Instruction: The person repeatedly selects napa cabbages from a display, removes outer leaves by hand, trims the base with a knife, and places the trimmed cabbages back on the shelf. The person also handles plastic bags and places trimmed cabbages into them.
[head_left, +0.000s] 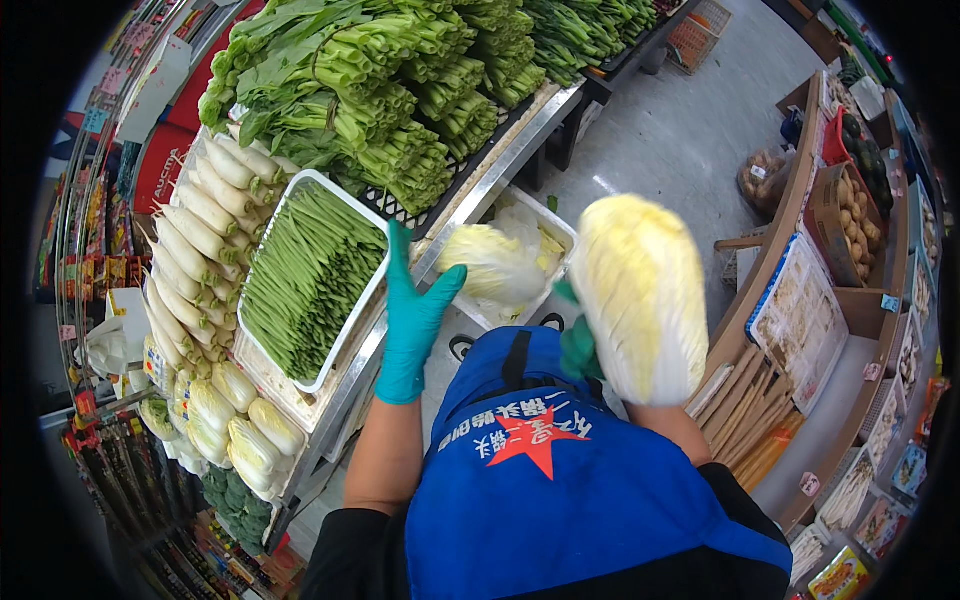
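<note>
My right hand (581, 337), in a green glove, holds a large napa cabbage (641, 300) upright in front of my blue apron; the cabbage hides part of the hand. My left hand (416, 322), in a teal glove, is spread with nothing in it, just right of a white tray (322, 386) of green beans (311, 277). Between my hands and lower down, another napa cabbage (491, 266) lies in a white crate (559, 225) with clear plastic and loose leaves.
Bundled leafy greens (390, 90) fill the display stand at the top. White radishes (202, 240) and smaller napa cabbages (240, 427) lie left of the beans. The stand's metal edge (480, 191) runs diagonally. Wooden shelving (765, 277) with potatoes (859, 217) and mushrooms curves along the right.
</note>
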